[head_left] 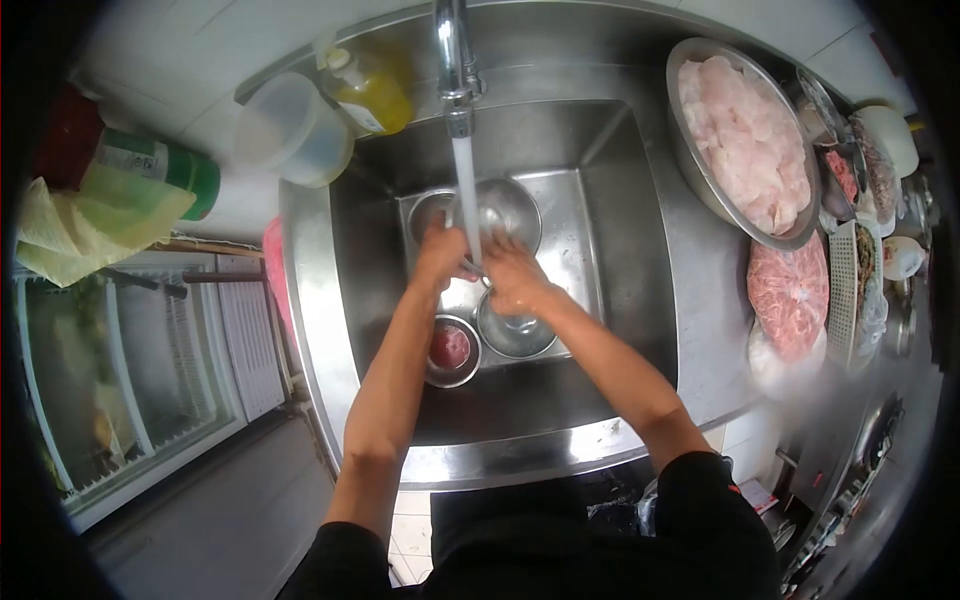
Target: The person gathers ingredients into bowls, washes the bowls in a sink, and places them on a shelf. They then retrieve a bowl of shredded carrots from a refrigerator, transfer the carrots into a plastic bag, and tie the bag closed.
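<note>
Water runs from the chrome faucet (pixel 455 95) into the steel sink (pixel 630 260). Under the stream my left hand (pixel 440 252) bends around something I cannot make out, beside a round metal bowl (pixel 515 205). My right hand (pixel 512 275) lies just right of the water, fingers extended over that bowl and palm down. Below my right hand sits another round metal bowl (pixel 518 337) with clear water in it. A small metal bowl with reddish contents (pixel 450 347) stands to its left on the sink floor.
On the right counter is a large metal bowl of pale meat (pixel 745 145), with bagged pink meat (pixel 790 290) and a white basket (pixel 843 290) nearby. A plastic tub (pixel 300 130) and a yellow soap bottle (pixel 370 95) stand at the sink's upper left corner.
</note>
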`<action>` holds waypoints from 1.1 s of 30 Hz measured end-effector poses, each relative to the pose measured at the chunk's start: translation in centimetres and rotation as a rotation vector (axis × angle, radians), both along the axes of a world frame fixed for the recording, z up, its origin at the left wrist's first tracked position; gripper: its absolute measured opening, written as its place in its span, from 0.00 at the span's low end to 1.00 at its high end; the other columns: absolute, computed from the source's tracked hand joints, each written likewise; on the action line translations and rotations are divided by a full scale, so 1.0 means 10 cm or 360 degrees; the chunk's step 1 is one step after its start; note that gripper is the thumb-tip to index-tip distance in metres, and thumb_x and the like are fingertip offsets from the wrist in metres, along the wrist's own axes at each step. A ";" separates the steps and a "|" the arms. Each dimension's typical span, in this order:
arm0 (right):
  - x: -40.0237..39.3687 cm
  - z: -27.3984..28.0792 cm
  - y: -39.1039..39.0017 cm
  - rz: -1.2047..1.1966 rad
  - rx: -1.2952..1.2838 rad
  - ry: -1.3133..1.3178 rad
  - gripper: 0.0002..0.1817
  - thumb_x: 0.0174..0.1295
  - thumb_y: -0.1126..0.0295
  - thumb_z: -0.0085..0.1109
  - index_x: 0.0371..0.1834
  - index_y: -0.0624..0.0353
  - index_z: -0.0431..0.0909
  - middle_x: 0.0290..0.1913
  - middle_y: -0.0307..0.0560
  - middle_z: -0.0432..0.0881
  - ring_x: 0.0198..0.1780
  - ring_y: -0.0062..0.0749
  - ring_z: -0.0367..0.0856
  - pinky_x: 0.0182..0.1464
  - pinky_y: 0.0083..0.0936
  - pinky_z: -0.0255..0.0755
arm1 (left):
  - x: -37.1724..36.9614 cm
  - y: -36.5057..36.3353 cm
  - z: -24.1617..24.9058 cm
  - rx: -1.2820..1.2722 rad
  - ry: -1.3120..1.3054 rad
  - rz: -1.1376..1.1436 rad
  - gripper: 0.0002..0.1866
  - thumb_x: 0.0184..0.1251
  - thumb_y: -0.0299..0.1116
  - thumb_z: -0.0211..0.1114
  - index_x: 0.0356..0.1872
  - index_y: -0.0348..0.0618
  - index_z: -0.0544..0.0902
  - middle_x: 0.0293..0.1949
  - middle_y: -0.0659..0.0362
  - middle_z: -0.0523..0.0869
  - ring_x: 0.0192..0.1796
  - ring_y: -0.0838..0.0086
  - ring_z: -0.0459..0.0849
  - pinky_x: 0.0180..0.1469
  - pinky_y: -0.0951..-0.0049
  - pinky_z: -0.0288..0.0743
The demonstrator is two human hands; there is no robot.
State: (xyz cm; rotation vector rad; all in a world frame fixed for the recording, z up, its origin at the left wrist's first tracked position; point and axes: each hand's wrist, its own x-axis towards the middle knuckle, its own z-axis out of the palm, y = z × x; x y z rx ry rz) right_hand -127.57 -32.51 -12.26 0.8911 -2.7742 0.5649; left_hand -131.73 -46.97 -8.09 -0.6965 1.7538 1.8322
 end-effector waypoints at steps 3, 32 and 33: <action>0.07 -0.07 -0.02 -0.0188 -0.0353 -0.1215 0.18 0.47 0.76 0.58 0.44 0.66 0.77 0.36 0.64 0.81 0.44 0.52 0.82 0.47 0.39 0.75 | 0.04 0.00 -0.01 -0.0335 0.0053 -0.0327 0.38 0.55 0.45 0.61 0.64 0.33 0.63 0.55 0.44 0.76 0.49 0.57 0.81 0.33 0.65 0.83; 0.67 0.25 1.05 -0.1659 -0.2684 -0.0895 0.12 0.60 0.65 0.65 0.41 0.60 0.79 0.38 0.36 0.80 0.39 0.20 0.75 0.44 0.21 0.69 | 0.37 -0.11 -0.16 -0.0215 0.0249 -0.0099 0.20 0.54 0.26 0.52 0.50 0.33 0.75 0.26 0.48 0.83 0.17 0.63 0.78 0.16 0.68 0.71; 0.69 0.21 1.03 -0.1532 -0.2469 -0.0879 0.07 0.60 0.67 0.65 0.35 0.59 0.80 0.33 0.33 0.80 0.33 0.16 0.73 0.38 0.16 0.67 | 0.35 -0.08 0.01 -0.0607 0.0184 -0.0172 0.20 0.54 0.27 0.52 0.50 0.36 0.76 0.28 0.47 0.84 0.20 0.62 0.82 0.19 0.66 0.75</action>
